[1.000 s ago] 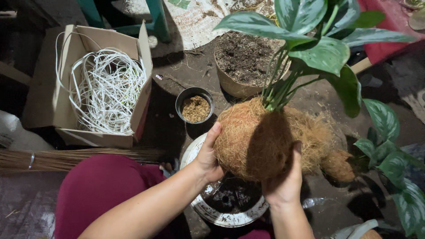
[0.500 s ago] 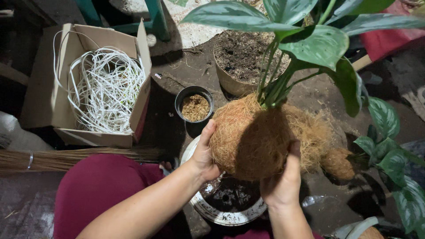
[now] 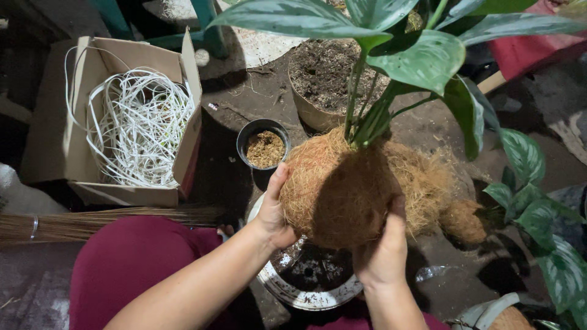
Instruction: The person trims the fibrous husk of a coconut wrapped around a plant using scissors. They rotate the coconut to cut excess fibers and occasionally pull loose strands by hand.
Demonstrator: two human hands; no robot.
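A ball of brown coconut fibre (image 3: 335, 186) wraps the roots of a plant with broad green leaves (image 3: 422, 58). My left hand (image 3: 273, 211) cups the ball's left side. Under its lower right side, my right hand (image 3: 384, 250) presses up against the fibre. The ball hangs above a round metal basin (image 3: 299, 293) with dark soil in it. More loose fibre (image 3: 428, 183) sticks out to the right of the ball.
An open cardboard box (image 3: 183, 140) of white cord (image 3: 137, 128) stands at the left. A small black pot of granules (image 3: 263, 146) and a larger pot of soil (image 3: 321, 76) sit behind. A broom (image 3: 92, 221) lies left; leafy plants (image 3: 538, 214) crowd the right.
The ball and plant have been raised slightly and turned a little in my hands. Both hands keep their hold.
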